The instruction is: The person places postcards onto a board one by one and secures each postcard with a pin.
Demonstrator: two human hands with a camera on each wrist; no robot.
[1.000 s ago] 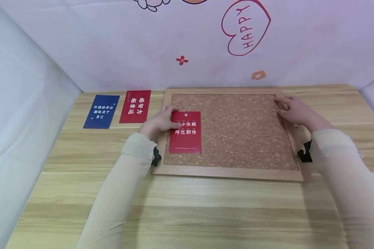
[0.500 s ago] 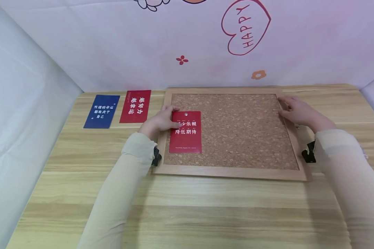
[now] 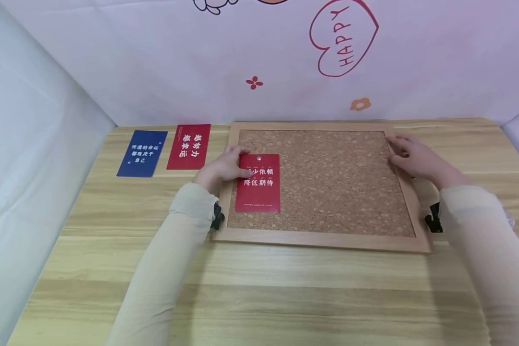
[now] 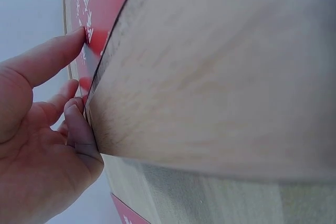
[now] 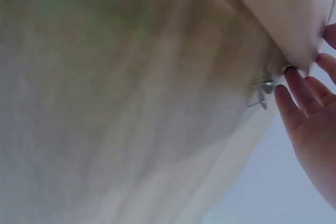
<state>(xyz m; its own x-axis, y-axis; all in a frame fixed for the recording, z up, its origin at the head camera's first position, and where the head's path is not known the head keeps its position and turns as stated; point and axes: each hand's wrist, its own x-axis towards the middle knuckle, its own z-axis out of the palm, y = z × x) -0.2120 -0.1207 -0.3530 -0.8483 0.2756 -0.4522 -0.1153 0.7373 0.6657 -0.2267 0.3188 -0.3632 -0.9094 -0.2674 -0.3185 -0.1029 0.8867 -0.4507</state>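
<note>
The stiff, light cork board (image 3: 328, 187) lay flat; left hand (image 3: 225, 166) pinned its nine-o'clock frame, right hand (image 3: 415, 156) rested flat at three o'clock.

Blue card (image 3: 142, 153), red card (image 3: 189, 146) (side by side)

Under the fingertips of the left hand (image 3: 223, 168), the red card (image 3: 258, 183) pinned to the cork board (image 3: 328, 187) reads "依赖" and "降低期待" in white, its first characters hidden by the fingers, with a line of small print below too tiny to read. Well away from those fingers to the far side, a second red card (image 3: 188, 147) reads "越努力越幸运" and a blue card (image 3: 142, 153) beyond it reads "所谓的命运都取决于自己". On the backdrop (image 3: 155, 57) above the fingers of the right hand (image 3: 415, 156), a drawn heart (image 3: 343, 38) holds the word "HAPPY".
</note>
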